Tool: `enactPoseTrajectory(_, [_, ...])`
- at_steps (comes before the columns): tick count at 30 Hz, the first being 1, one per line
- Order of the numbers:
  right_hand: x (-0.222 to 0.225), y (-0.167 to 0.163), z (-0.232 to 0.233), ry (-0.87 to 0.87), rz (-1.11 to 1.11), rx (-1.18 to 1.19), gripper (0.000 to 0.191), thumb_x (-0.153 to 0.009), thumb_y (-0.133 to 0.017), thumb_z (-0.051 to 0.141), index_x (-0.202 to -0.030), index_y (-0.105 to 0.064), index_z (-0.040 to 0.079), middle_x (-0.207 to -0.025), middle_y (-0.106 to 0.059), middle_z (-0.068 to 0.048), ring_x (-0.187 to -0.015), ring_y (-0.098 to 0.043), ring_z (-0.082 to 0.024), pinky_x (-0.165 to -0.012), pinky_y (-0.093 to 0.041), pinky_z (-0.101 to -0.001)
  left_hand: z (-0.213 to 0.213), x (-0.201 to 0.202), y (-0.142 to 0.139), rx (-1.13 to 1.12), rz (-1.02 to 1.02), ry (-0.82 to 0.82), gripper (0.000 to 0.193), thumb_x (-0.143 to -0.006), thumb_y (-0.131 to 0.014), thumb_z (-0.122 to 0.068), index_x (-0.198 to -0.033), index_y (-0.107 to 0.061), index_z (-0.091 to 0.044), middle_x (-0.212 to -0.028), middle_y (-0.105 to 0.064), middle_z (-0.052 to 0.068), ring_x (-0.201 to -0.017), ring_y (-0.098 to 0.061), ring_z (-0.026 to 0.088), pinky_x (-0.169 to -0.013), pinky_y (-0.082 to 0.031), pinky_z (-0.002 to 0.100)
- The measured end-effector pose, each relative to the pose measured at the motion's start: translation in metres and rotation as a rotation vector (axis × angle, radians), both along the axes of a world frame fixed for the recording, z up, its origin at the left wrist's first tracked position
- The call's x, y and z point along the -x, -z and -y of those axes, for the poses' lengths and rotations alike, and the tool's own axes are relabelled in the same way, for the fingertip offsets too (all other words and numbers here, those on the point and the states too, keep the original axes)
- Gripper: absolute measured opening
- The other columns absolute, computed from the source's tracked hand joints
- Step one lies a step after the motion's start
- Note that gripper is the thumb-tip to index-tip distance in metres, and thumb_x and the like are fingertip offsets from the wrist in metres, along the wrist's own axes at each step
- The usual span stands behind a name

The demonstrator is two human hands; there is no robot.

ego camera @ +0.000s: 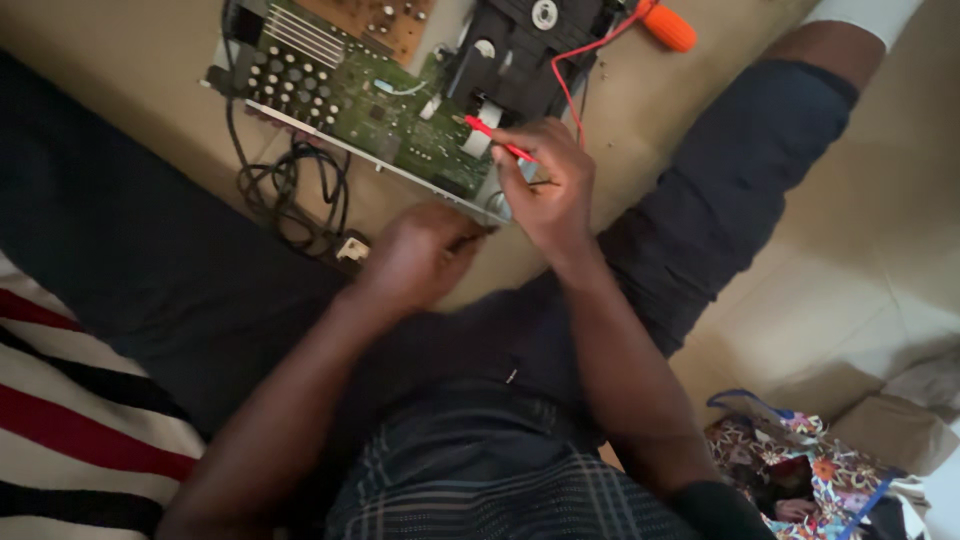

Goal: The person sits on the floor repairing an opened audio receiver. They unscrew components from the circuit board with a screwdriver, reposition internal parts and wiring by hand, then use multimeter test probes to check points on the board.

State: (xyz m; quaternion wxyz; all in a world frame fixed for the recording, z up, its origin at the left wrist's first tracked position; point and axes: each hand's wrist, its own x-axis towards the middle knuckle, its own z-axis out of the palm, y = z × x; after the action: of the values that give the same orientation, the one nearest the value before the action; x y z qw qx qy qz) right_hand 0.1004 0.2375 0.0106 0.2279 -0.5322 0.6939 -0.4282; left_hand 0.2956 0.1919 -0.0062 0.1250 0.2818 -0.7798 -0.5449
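A green circuit board (370, 100) lies in an opened device on the tan floor between my legs, beside a black disc drive unit (520, 50). My right hand (550, 190) pinches a thin red test probe (495, 138) whose tip points at the board's near edge; its red wire (575, 65) runs up over the drive. My left hand (420, 255) is curled shut just below the board's metal edge; it is blurred, and a thin dark piece may sit in its fingers.
A coiled black cable with a plug (300, 195) lies left of my left hand. An orange tool handle (668, 28) sits at the top. A flowered bag (800, 475) and cardboard rest at the lower right. Striped cloth (70, 420) lies at the lower left.
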Motion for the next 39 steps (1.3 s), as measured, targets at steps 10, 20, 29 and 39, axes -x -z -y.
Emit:
enactPoseTrajectory(10, [-0.005,0.006,-0.001,-0.01,0.169,-0.013,0.02,-0.104,-0.065,-0.003,-0.123,-0.07,-0.004,-0.106,-0.073,-0.012,-0.099,-0.068,-0.019,-0.091,-0.054,-0.0314,0.026,-0.006,-0.018,0.01,-0.167,-0.118,0.019,-0.087,-0.074,-0.003,-0.107,-0.072,-0.004,-0.1,-0.067,0.016,-0.099,-0.065,0.036,-0.085,-0.053,0.045])
enactPoseTrajectory(20, [-0.004,0.034,-0.019,0.219,0.377,0.149,0.018,-0.113,-0.061,0.014,-0.122,-0.059,-0.002,-0.096,-0.069,-0.008,-0.088,-0.071,-0.016,-0.086,-0.057,-0.031,0.051,-0.035,0.024,-0.34,-0.65,-0.654,0.021,-0.11,-0.069,-0.001,-0.131,-0.067,0.0,-0.128,-0.068,0.007,-0.111,-0.066,0.016,-0.097,-0.056,0.028])
enactPoseTrajectory(29, [0.046,0.019,-0.024,0.4,0.428,0.487,0.015,-0.111,-0.064,0.003,-0.125,-0.062,-0.002,-0.106,-0.064,-0.009,-0.083,-0.063,-0.016,-0.077,-0.057,-0.0321,0.078,-0.052,0.053,-0.457,-0.871,-0.863,0.031,-0.107,-0.073,-0.003,-0.135,-0.061,0.0,-0.12,-0.073,0.011,-0.11,-0.072,0.02,-0.092,-0.062,0.035])
enactPoseTrajectory(39, [0.075,0.015,-0.029,0.539,0.672,0.566,0.014,-0.111,-0.061,0.003,-0.125,-0.062,0.001,-0.092,-0.059,-0.005,-0.068,-0.052,-0.011,-0.062,-0.044,-0.0281,0.076,-0.047,0.051,-0.621,-0.757,-0.894,0.013,-0.108,-0.073,-0.009,-0.116,-0.064,-0.005,-0.101,-0.074,0.01,-0.089,-0.072,0.018,-0.078,-0.059,0.033])
